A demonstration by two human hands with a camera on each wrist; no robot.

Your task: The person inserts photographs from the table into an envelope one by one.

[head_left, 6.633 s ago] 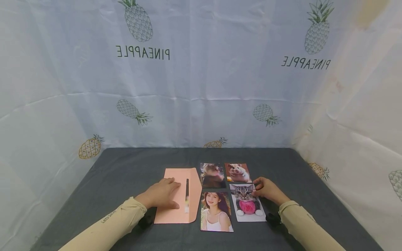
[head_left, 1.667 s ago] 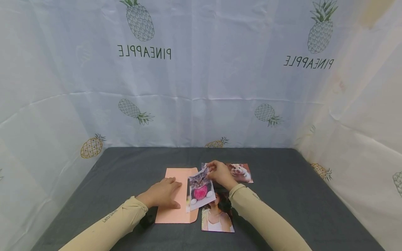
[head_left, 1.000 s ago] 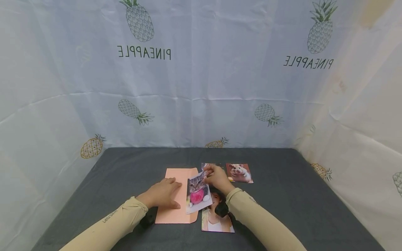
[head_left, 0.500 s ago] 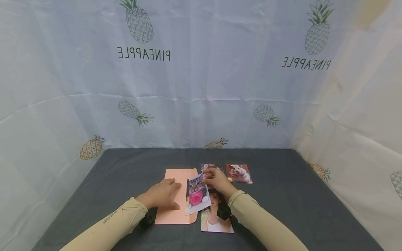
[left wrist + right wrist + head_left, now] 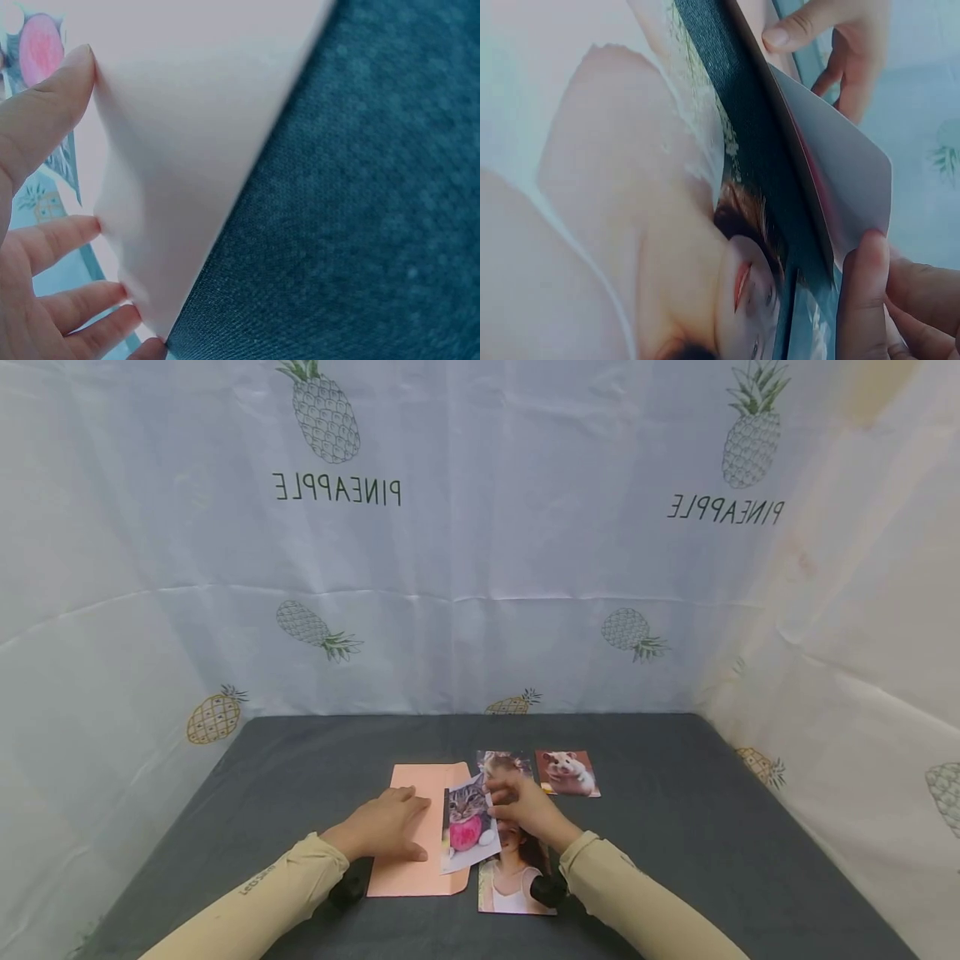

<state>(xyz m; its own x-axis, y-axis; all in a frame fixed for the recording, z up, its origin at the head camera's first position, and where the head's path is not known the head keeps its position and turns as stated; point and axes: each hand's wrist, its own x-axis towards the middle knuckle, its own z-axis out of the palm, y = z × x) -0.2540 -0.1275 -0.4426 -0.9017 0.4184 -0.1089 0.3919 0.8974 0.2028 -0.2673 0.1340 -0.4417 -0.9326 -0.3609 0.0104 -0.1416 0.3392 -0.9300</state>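
In the head view a pale pink envelope (image 5: 405, 883) lies on the dark table, its flap side to the right. My left hand (image 5: 386, 828) rests on it with fingers spread and straight; the left wrist view shows those fingertips touching the paper. A cat photo (image 5: 467, 827) with a pink ball leans over the envelope's right side, its left edge at the dark opening. My right hand (image 5: 528, 806) pinches the photo's upper right edge between thumb and fingers. The right wrist view shows the photo's pale back (image 5: 847, 157) tilted up. Whether its edge is inside the opening cannot be seen.
A portrait photo (image 5: 513, 893) lies below my right hand, partly covered by it. Behind are another dark photo (image 5: 506, 762), mostly covered, and a hamster photo (image 5: 567, 772). A pineapple-print curtain (image 5: 465, 652) hangs around the table (image 5: 637, 752). Black wrist cameras sit under both sleeves.
The cat photo has gone from the right of the photos to the envelope opening, in my right hand. Lately it shifts slightly left and my right fingers move lower. My left hand stays put.
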